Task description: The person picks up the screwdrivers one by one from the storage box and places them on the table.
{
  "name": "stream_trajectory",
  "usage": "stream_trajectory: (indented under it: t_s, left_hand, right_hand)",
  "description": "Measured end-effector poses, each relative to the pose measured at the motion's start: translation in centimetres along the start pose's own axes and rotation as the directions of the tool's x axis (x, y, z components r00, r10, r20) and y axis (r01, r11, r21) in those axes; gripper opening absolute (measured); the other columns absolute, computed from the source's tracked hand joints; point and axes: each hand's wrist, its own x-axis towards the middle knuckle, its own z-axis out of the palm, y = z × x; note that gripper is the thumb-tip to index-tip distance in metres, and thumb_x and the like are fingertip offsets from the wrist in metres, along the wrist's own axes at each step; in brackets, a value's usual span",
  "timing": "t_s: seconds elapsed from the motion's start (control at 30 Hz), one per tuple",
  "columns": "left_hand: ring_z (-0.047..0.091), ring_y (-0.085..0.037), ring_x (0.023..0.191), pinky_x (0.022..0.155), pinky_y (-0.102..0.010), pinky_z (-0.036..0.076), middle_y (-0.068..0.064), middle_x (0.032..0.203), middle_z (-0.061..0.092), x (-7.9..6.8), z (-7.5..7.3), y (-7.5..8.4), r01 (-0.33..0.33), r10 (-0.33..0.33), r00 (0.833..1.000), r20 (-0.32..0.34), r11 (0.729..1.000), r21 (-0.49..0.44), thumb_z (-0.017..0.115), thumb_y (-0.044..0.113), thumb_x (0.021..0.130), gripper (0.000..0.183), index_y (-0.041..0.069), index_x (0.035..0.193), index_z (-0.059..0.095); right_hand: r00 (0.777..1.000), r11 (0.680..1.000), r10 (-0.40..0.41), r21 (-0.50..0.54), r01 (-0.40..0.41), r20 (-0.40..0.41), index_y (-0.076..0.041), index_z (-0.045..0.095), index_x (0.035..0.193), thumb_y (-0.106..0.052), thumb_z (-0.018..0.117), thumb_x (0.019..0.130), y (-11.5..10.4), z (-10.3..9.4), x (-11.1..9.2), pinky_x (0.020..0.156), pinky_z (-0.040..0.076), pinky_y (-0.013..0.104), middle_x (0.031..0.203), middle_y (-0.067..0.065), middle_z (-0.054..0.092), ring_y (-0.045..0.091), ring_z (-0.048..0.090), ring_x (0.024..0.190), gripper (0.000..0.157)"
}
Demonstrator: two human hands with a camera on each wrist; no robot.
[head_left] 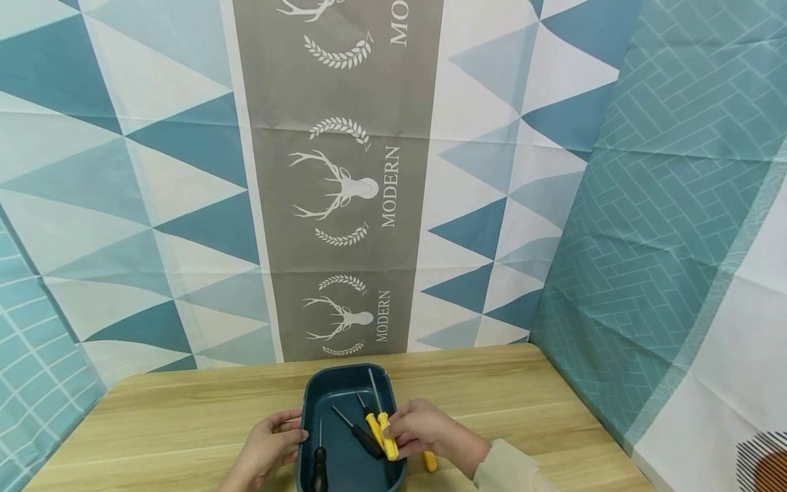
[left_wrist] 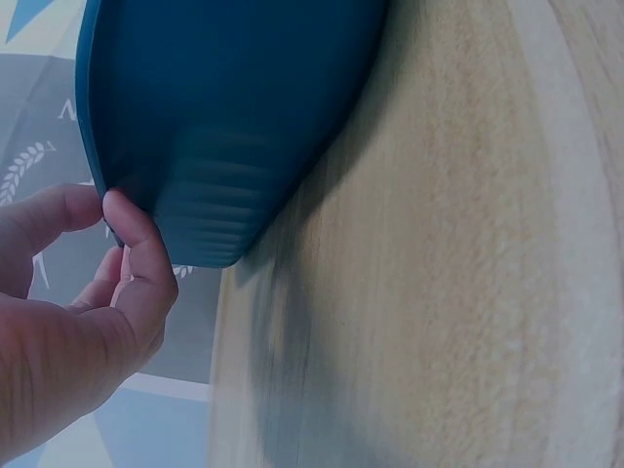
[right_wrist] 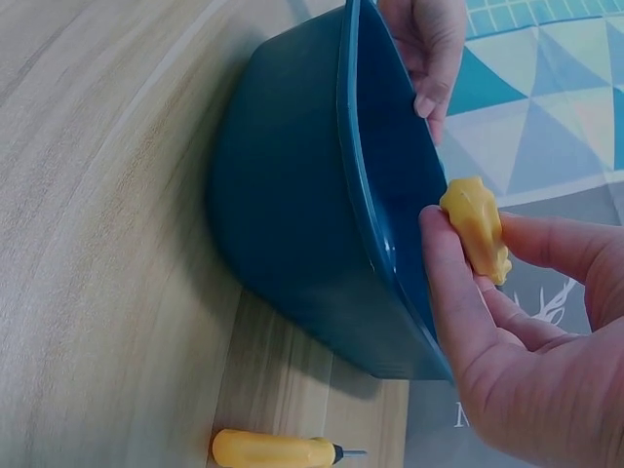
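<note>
A dark blue plastic bin (head_left: pixel 353 473) stands on the wooden table. My left hand (head_left: pixel 268 445) pinches its left rim between thumb and fingers, seen closely in the left wrist view. Over the bin's right side, my right hand (head_left: pixel 427 430) holds a yellow-handled screwdriver (head_left: pixel 389 439) by its handle, the shaft pointing toward the far end. Inside the bin lie a screwdriver with a yellow and black handle (head_left: pixel 374 427), a black-handled screwdriver (head_left: pixel 367 441) slanting across the middle, and a dark-handled one (head_left: pixel 320 470) along the left wall.
Another yellow-handled screwdriver (right_wrist: pixel 273 448) lies on the table just outside the bin's right side, partly covered by my right arm in the head view. The wooden table (head_left: pixel 504 403) meets a patterned cloth backdrop (head_left: pixel 344 246) at the back.
</note>
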Motion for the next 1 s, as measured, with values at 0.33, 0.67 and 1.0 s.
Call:
stream_trajectory:
  t_s: [0.33,0.67,1.0]
  left_hand:
    - [0.059,-0.018,0.081,0.064,-0.036,0.052,-0.020,0.106,0.058,-0.1,0.0,0.0,0.002,-0.002,1.000,0.005,1.000,-0.011,0.064,-0.001,0.081,0.052,-0.010,0.128,0.046]
    - [0.059,-0.018,0.081,0.064,-0.036,0.052,-0.020,0.107,0.058,-0.1,0.0,0.1,0.012,-0.012,1.000,0.005,1.000,-0.007,0.065,0.000,0.081,0.052,-0.009,0.128,0.046]
    - [0.059,-0.018,0.081,0.064,-0.036,0.052,-0.020,0.108,0.058,0.0,0.0,0.1,0.010,-0.010,1.000,0.002,1.000,0.002,0.065,0.001,0.081,0.051,-0.009,0.128,0.046]
  right_hand:
    - [1.000,1.000,-0.008,0.005,0.008,-0.022,0.007,0.058,0.107,-0.005,0.065,0.082,0.3,-0.5,0.0,0.067,0.057,0.031,0.088,0.013,0.067,0.015,0.066,0.072,0.029]
    - [0.999,1.000,-0.008,0.000,0.008,-0.034,0.008,0.059,0.108,-0.005,0.065,0.081,0.7,-1.4,-0.1,0.064,0.056,0.029,0.091,0.015,0.069,0.013,0.066,0.069,0.030]
    - [1.000,1.000,-0.008,0.021,0.009,-0.030,0.010,0.058,0.112,-0.005,0.065,0.081,0.9,-1.7,-0.1,0.062,0.056,0.027,0.090,0.015,0.070,0.011,0.066,0.067,0.034]
